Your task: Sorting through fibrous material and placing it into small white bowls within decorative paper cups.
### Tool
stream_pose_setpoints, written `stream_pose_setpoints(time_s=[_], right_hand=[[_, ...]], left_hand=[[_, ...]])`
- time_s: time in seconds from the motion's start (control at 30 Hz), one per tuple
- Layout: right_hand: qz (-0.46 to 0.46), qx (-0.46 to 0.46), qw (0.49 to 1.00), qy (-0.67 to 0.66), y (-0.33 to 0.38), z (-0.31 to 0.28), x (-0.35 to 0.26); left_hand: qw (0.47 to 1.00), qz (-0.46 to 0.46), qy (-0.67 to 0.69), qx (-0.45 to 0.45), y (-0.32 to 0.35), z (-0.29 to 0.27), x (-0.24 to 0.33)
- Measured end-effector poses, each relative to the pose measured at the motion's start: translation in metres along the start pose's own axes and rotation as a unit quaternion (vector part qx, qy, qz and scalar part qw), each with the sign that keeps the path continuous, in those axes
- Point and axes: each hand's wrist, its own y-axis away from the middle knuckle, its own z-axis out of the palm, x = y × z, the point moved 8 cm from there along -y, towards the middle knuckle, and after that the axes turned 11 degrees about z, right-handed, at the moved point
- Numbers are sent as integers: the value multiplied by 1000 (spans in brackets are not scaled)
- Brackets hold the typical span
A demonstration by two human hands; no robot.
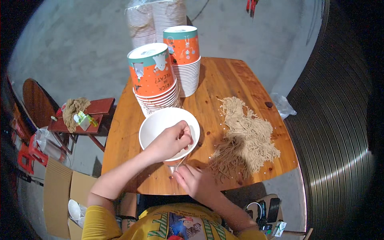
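A white-lined paper bucket (pixel 151 129) stands upright near the table's front edge, its orange outside showing only low at the front. My left hand (pixel 172 141) reaches over its rim, fingers curled together inside by the right wall; what they pinch is hidden. Just outside the front of the bucket, my right hand (pixel 195 181) is closed with thumb and finger on a thin pale cord (pixel 182 161), which runs up toward the rim. To the right lies a loose pile of beige cords (pixel 251 138).
Two stacks of upside-down orange-and-green paper buckets (pixel 154 80) stand behind the bucket on the wooden table (pixel 224 76). More white buckets (pixel 158 18) in clear wrap rise beyond. A red bench (pixel 100 107) with cords is at left; an open cardboard box (pixel 60 196) sits lower left.
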Motion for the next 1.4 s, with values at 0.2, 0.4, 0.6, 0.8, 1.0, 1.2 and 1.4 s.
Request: stream_pose_setpoints(time_s=[0.2,0.4,0.6,0.8,1.0,1.2,1.4], right_hand=[[-41,28,999,12,-53,-55,-9],[251,-121,918,-281,-69,-28,60],[241,-65,911,-327,-68,-19,80],[240,-71,942,-223,-71,-28,83],[260,-115,916,-284,-82,-36,75],[195,-215,872,-394,-106,-46,27],[252,-151,832,-471,-112,-37,62]], left_hand=[[987,-41,156,-22,-1,3,-12],[974,-45,222,-10,-6,6,-8],[966,-67,251,1,-4,6,-13],[953,-72,295,-14,-1,8,-12],[970,-54,238,-13,-3,3,-15],[964,-50,237,-110,0,20,-8],[956,-42,269,-110,1,21,-8]])
